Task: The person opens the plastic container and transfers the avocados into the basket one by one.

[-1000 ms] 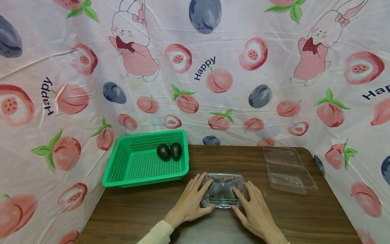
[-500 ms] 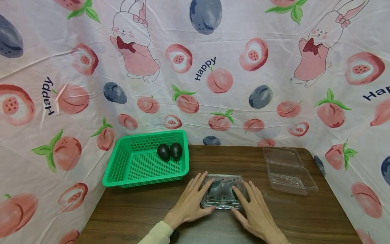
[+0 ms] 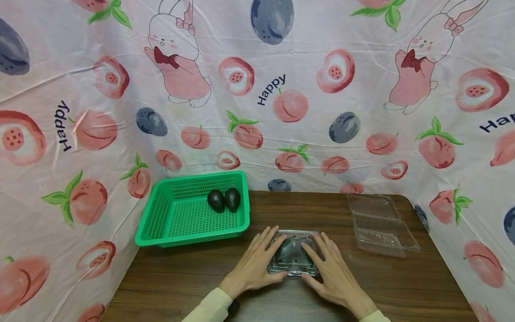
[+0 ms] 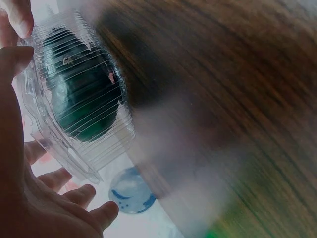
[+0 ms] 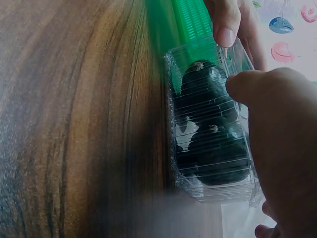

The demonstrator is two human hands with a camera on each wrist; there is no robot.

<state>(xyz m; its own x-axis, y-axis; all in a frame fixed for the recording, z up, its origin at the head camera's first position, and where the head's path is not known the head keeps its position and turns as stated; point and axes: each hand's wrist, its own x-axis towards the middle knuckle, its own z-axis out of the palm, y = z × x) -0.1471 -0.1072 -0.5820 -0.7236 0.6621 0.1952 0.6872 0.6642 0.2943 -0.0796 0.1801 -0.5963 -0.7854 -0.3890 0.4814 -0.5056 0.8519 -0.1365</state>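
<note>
Both sleeves [image 3: 211, 306] are pale yellow, with something black [image 3: 233, 307] beside the left cuff [image 3: 222, 297].

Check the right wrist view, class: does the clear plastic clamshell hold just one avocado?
No, two dark avocados show through the ribbed wall of the clear plastic clamshell.

Green basket [image 3: 185, 221]: plastic, perforated, placed at the left rear of the desk [image 3: 402, 290]; two dark avocados [image 3: 216, 201] held inside, set side by side near its right wall. Open container [image 3: 380, 233]: clear plastic, placed at the right rear, its lid [image 3: 374, 206] laid back toward the cloth [image 3: 310, 40]. Desk: finished in brown wood grain. Cloth: pale, creased, hung at left, rear and right; printed with peaches [image 3: 290, 106], blue-grey fruit [image 3: 272, 20], two rabbits [image 3: 181, 82] and "Happy" lettering [image 3: 271, 91].
</note>
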